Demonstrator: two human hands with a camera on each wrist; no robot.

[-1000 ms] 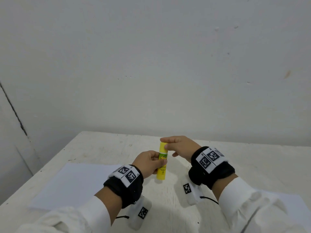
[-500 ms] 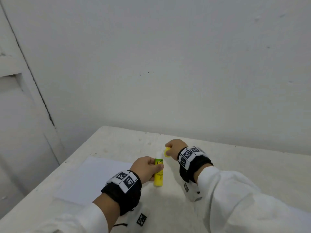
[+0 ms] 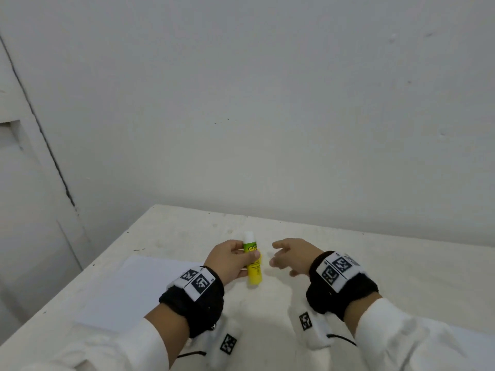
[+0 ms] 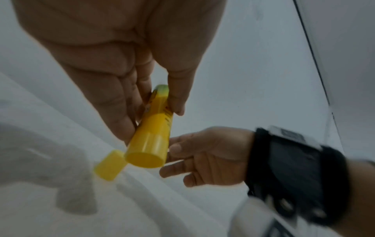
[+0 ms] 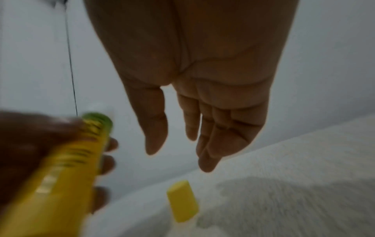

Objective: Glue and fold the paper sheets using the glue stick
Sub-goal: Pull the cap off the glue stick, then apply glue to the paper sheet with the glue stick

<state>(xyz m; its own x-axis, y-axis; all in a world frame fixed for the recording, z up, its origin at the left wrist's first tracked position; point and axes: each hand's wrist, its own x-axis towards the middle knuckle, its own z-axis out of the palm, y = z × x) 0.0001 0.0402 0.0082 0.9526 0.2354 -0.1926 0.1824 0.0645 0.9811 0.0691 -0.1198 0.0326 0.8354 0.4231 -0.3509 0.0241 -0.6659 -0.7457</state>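
Observation:
My left hand (image 3: 232, 257) grips the yellow glue stick (image 3: 253, 263) upright above the table, its white glue tip bare at the top. The same glue stick (image 4: 151, 134) shows in the left wrist view, pinched between thumb and fingers. Its yellow cap (image 5: 182, 201) lies on the table, seen also as the cap (image 4: 109, 166) beside the stick's base. My right hand (image 3: 289, 257) hovers just right of the stick with fingers relaxed and nothing in it. A white paper sheet (image 3: 128, 290) lies flat at the left, under my left forearm.
The white table (image 3: 401, 269) stands against a plain wall, with its left edge close to the paper. Another white sheet (image 3: 476, 336) shows at the right, near my right sleeve.
My right hand pulled the yellow cap off the glue stick and let it go onto the table, then opened. My left hand kept hold of the stick.

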